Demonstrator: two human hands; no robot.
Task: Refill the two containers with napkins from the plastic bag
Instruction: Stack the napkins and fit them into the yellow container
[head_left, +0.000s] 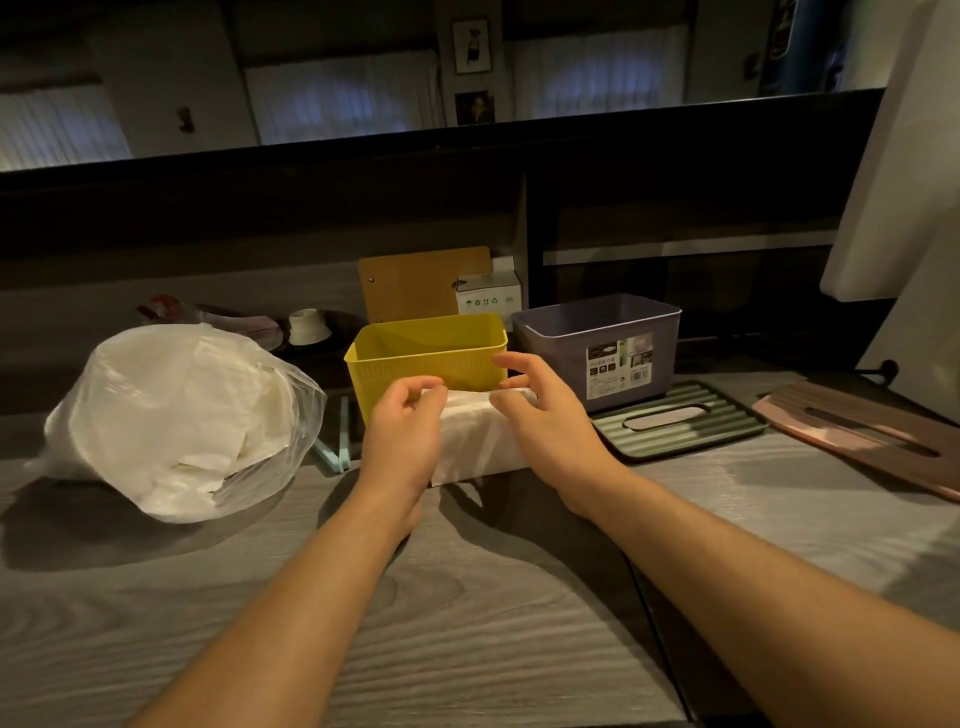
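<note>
White napkins: our stack of napkins (480, 436) sits on the table (467, 597), just in front of the yellow box (426, 353).
Feel: we think it is light, soft and floppy, so we should hold both ends.
Left hand (405, 426): fingers curled, pinching the stack's top left edge.
Right hand (545, 410): fingers spread, touching the right end.
Bag: the plastic bag (176, 415) lies left, still full.
Purple box (597, 338): waits on the right.

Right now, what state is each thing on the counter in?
Yellow container: upright, lid off, looks empty.
Purple container: upright, lid off.
Plastic bag: on its side, holding napkins.
Napkin stack: on counter, both hands at its top.
Green lid: lying flat.
Brown lid: lying flat.
Left hand: pinching stack.
Right hand: fingers spread.
</note>
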